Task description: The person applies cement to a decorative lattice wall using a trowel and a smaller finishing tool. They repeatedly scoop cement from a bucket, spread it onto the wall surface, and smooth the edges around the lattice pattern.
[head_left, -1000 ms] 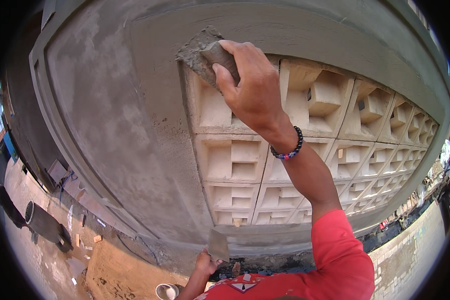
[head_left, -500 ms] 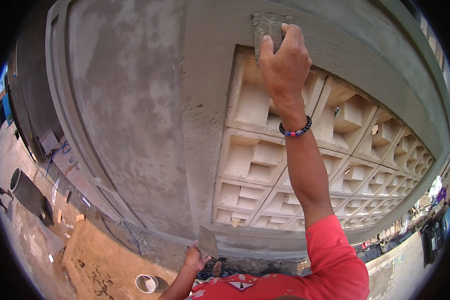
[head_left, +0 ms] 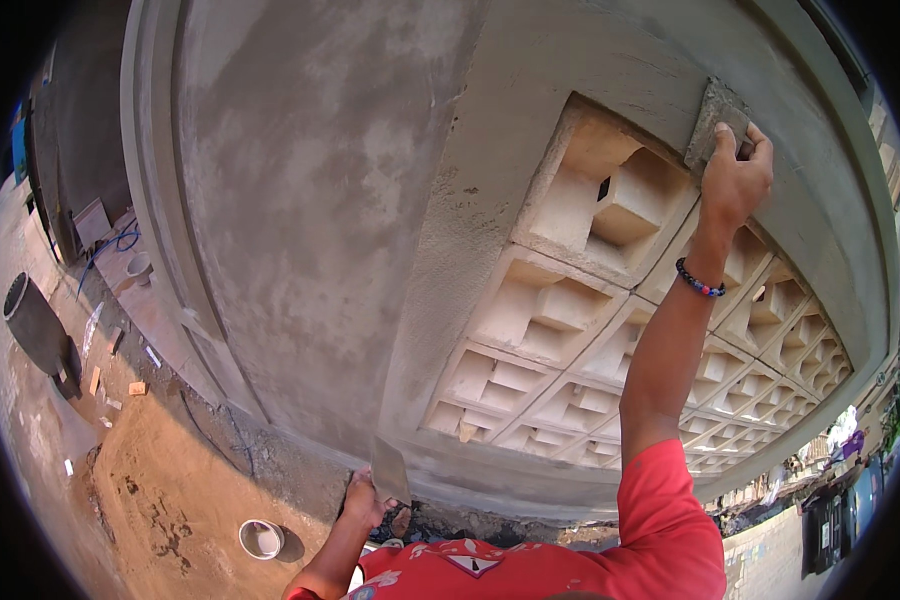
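My right hand (head_left: 736, 182) grips the block handle of a mortar-caked float (head_left: 708, 116), pressed flat on the smooth grey render band (head_left: 530, 55) just above a grid of pale ventilation blocks (head_left: 560, 310). A bead bracelet (head_left: 698, 288) circles that wrist. Down at the lower left of the grid, my left hand (head_left: 365, 498) holds a flat metal trowel (head_left: 390, 470) in front of the wall's base. Mottled grey plaster (head_left: 290, 200) covers the wall to the left of the blocks.
A white bucket (head_left: 261, 541) stands on orange sand (head_left: 160, 470) below. At left are a dark upright cylinder (head_left: 32, 325), brick scraps (head_left: 137, 389), a blue hose (head_left: 115, 240) and raised moulding (head_left: 150, 200). Clutter and dark objects (head_left: 825, 535) line the lower right.
My right hand and the float have moved rightward along the band from the grid's upper-left corner, and the float has turned upright. The view has shifted; my left hand still holds the trowel low.
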`<state>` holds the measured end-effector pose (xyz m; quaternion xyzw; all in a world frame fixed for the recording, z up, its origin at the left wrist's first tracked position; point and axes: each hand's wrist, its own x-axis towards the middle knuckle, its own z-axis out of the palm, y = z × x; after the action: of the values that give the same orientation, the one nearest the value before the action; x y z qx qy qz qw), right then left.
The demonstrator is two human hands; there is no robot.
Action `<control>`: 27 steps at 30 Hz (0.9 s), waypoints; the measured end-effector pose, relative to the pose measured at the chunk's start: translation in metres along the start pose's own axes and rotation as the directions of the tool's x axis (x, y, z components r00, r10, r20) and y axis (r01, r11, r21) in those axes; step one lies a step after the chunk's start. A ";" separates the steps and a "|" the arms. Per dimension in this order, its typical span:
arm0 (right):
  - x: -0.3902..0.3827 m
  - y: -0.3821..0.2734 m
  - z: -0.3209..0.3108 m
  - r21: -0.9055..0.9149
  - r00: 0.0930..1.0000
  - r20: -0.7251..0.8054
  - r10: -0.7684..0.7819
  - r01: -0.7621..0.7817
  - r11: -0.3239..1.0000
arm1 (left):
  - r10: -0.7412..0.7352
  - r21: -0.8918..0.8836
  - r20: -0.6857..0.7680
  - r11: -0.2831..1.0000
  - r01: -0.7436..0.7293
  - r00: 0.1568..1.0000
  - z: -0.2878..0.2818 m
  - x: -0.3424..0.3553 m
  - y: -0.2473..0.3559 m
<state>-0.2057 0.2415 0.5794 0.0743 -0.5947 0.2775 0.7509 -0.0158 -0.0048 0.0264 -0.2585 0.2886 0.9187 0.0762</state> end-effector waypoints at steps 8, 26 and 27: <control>-0.064 -0.095 0.052 0.235 0.660 0.408 -0.631 0.592 0.771 | 0.056 -0.099 0.054 0.994 -0.050 0.997 -0.008 -0.012 0.001; -0.137 -0.065 0.013 0.364 0.567 0.542 -0.620 0.507 0.781 | -0.124 0.018 0.097 0.992 0.123 0.988 -0.019 0.007 -0.001; -0.160 -0.059 0.002 0.414 0.446 0.587 -0.676 0.552 0.724 | -0.106 0.089 0.170 0.992 0.092 0.980 -0.023 0.021 -0.007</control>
<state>-0.1998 0.1387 0.4436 0.4451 -0.7403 -0.0174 0.5035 -0.0219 -0.0128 -0.0038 -0.1880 0.3044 0.9205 0.1569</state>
